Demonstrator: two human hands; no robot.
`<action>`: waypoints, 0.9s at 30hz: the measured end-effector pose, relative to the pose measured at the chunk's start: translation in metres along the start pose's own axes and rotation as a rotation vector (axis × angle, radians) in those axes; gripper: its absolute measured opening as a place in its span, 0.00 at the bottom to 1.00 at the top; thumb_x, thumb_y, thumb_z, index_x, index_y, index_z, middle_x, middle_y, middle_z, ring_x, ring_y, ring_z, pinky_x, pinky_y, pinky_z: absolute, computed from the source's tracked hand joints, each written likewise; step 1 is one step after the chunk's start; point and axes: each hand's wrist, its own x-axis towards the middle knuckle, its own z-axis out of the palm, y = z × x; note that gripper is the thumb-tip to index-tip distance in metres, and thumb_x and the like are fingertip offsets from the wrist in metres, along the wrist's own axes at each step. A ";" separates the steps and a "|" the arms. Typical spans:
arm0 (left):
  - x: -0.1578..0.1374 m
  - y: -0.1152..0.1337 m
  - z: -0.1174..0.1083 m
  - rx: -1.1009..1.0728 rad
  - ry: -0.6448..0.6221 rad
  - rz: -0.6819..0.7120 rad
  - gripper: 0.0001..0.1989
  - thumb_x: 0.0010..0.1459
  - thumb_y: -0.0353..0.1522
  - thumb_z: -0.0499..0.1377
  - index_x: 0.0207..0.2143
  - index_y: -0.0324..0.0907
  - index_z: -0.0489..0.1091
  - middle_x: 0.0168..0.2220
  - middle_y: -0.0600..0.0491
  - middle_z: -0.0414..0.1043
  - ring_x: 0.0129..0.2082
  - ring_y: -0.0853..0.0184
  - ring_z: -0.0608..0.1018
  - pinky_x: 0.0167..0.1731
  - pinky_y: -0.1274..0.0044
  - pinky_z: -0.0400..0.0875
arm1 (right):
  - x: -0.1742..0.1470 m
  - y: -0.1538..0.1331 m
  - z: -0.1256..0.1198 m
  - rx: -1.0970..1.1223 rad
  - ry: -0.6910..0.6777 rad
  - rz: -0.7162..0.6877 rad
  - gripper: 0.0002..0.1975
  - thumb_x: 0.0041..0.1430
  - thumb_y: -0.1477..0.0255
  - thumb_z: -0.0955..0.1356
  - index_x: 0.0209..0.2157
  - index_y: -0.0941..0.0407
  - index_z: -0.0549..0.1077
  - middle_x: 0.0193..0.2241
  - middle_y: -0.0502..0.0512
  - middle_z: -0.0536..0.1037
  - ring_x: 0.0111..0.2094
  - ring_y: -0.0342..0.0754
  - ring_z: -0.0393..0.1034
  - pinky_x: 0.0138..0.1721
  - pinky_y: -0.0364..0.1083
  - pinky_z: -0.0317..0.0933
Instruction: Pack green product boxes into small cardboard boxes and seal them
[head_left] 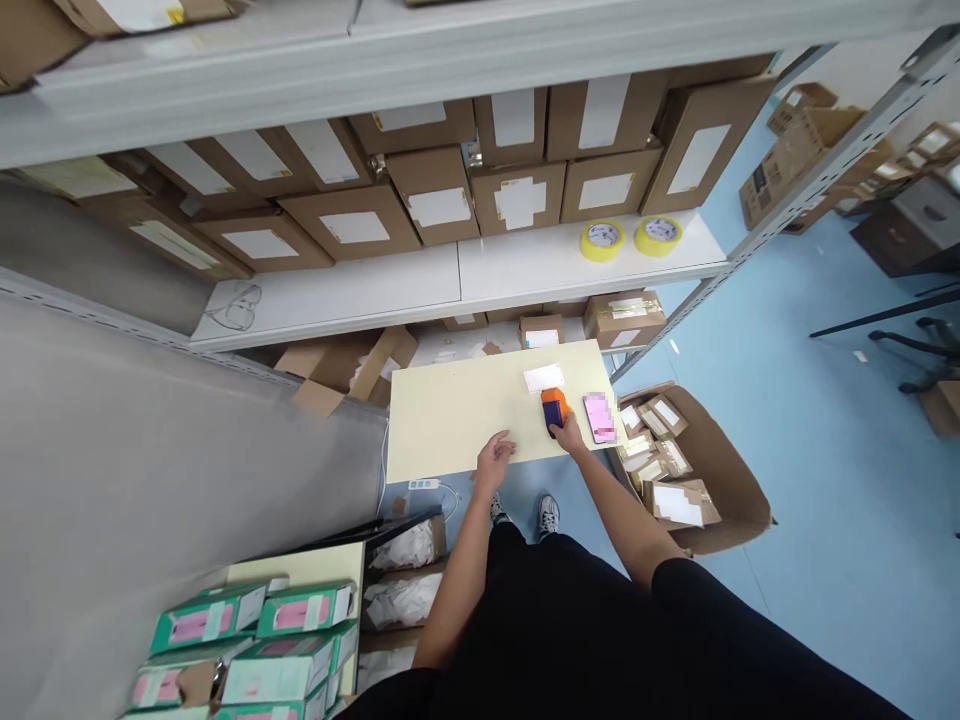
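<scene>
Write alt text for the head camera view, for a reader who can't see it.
A person's right hand holds an orange-and-navy handheld device at a cream tabletop, near a white slip and a pink-screened phone. The left hand holds nothing. Beyond, cardboard boxes and two yellow tape rolls sit on a white shelf.

The handheld device [554, 411] looked like smooth plastic, the slip [544, 377] like paper and the surface [457, 415] smooth and matt; the boxes [426, 172] were matt cardboard, the tape rolls [601, 253] glossy plastic, the shelf upright [817, 180] painted metal
</scene>
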 end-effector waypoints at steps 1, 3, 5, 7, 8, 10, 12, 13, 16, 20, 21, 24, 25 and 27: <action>0.005 0.007 0.000 -0.006 -0.006 0.022 0.23 0.62 0.40 0.62 0.56 0.41 0.74 0.40 0.46 0.82 0.40 0.62 0.84 0.53 0.65 0.75 | -0.002 -0.010 -0.004 0.032 -0.012 0.020 0.23 0.51 0.65 0.67 0.49 0.55 0.67 0.41 0.58 0.78 0.40 0.59 0.75 0.42 0.54 0.71; 0.014 0.020 -0.002 -0.017 -0.012 0.074 0.22 0.62 0.40 0.62 0.56 0.41 0.74 0.40 0.47 0.82 0.40 0.62 0.84 0.53 0.64 0.75 | -0.006 -0.034 -0.012 0.086 -0.003 0.035 0.22 0.51 0.63 0.68 0.49 0.54 0.67 0.41 0.57 0.79 0.39 0.58 0.75 0.41 0.53 0.71; 0.022 0.036 -0.005 -0.028 -0.019 0.117 0.22 0.62 0.41 0.62 0.55 0.41 0.74 0.39 0.47 0.82 0.40 0.63 0.83 0.53 0.65 0.75 | -0.012 -0.060 -0.018 0.132 0.035 -0.057 0.21 0.54 0.59 0.69 0.48 0.52 0.68 0.41 0.56 0.80 0.40 0.57 0.76 0.42 0.53 0.71; 0.030 0.055 -0.011 -0.035 -0.025 0.158 0.21 0.62 0.41 0.61 0.54 0.41 0.75 0.40 0.47 0.82 0.39 0.63 0.83 0.52 0.65 0.75 | -0.020 -0.085 -0.023 0.174 0.063 -0.159 0.21 0.57 0.54 0.69 0.47 0.51 0.69 0.40 0.55 0.81 0.40 0.57 0.76 0.42 0.52 0.70; 0.033 0.066 -0.015 -0.037 -0.026 0.179 0.21 0.62 0.41 0.61 0.54 0.41 0.75 0.40 0.47 0.82 0.40 0.63 0.83 0.52 0.65 0.75 | -0.025 -0.096 -0.025 0.186 0.070 -0.200 0.21 0.58 0.52 0.69 0.46 0.51 0.70 0.39 0.54 0.81 0.40 0.57 0.76 0.42 0.52 0.70; 0.038 0.093 -0.024 -0.036 -0.022 0.224 0.20 0.62 0.41 0.62 0.54 0.41 0.75 0.42 0.46 0.82 0.42 0.62 0.83 0.53 0.65 0.75 | -0.033 -0.119 -0.028 0.202 0.073 -0.251 0.22 0.56 0.50 0.71 0.44 0.51 0.71 0.38 0.55 0.81 0.39 0.57 0.76 0.42 0.52 0.70; 0.040 0.123 -0.035 -0.035 -0.016 0.265 0.20 0.62 0.41 0.62 0.53 0.42 0.76 0.44 0.45 0.82 0.43 0.60 0.83 0.55 0.65 0.74 | -0.040 -0.139 -0.030 0.241 0.063 -0.269 0.22 0.55 0.49 0.72 0.41 0.51 0.72 0.36 0.55 0.81 0.39 0.57 0.76 0.42 0.52 0.71; 0.040 0.140 -0.041 -0.031 -0.014 0.286 0.20 0.63 0.41 0.63 0.53 0.42 0.77 0.45 0.45 0.82 0.44 0.60 0.83 0.55 0.65 0.74 | -0.043 -0.149 -0.030 0.271 0.055 -0.280 0.23 0.54 0.49 0.73 0.41 0.51 0.73 0.36 0.56 0.82 0.39 0.58 0.77 0.42 0.53 0.71; 0.036 0.189 -0.058 0.015 -0.006 0.381 0.18 0.63 0.42 0.63 0.51 0.43 0.79 0.47 0.44 0.81 0.48 0.58 0.82 0.54 0.66 0.75 | -0.051 -0.177 -0.032 0.363 0.014 -0.332 0.24 0.50 0.50 0.76 0.40 0.52 0.73 0.37 0.55 0.83 0.40 0.58 0.78 0.44 0.53 0.72; 0.030 0.245 -0.084 0.163 -0.116 0.616 0.16 0.65 0.42 0.62 0.49 0.45 0.81 0.52 0.47 0.80 0.51 0.60 0.80 0.51 0.69 0.76 | -0.058 -0.210 -0.034 0.421 -0.026 -0.403 0.26 0.45 0.52 0.81 0.37 0.52 0.73 0.37 0.55 0.83 0.40 0.57 0.79 0.46 0.53 0.72; 0.028 0.255 -0.090 0.207 -0.162 0.660 0.15 0.65 0.42 0.61 0.48 0.45 0.81 0.51 0.48 0.80 0.51 0.60 0.80 0.51 0.69 0.76 | -0.059 -0.217 -0.034 0.427 -0.033 -0.421 0.26 0.44 0.52 0.81 0.37 0.52 0.73 0.37 0.54 0.83 0.40 0.57 0.79 0.46 0.53 0.72; 0.023 0.278 -0.107 0.338 -0.284 0.758 0.13 0.65 0.40 0.62 0.46 0.46 0.82 0.49 0.49 0.81 0.51 0.60 0.80 0.54 0.68 0.74 | -0.063 -0.238 -0.035 0.448 -0.074 -0.458 0.27 0.42 0.53 0.82 0.36 0.52 0.72 0.36 0.53 0.83 0.40 0.56 0.79 0.46 0.54 0.73; 0.021 0.283 -0.112 0.372 -0.312 0.781 0.13 0.65 0.40 0.62 0.46 0.46 0.82 0.50 0.49 0.80 0.52 0.60 0.79 0.55 0.68 0.74 | -0.064 -0.244 -0.035 0.445 -0.092 -0.471 0.27 0.42 0.53 0.82 0.35 0.51 0.72 0.36 0.53 0.83 0.40 0.56 0.79 0.45 0.54 0.73; 0.017 0.290 -0.120 0.417 -0.342 0.810 0.13 0.65 0.39 0.63 0.47 0.47 0.82 0.50 0.49 0.80 0.51 0.60 0.79 0.54 0.68 0.74 | -0.066 -0.255 -0.035 0.418 -0.117 -0.506 0.25 0.43 0.54 0.82 0.35 0.52 0.73 0.36 0.53 0.83 0.38 0.55 0.79 0.45 0.54 0.73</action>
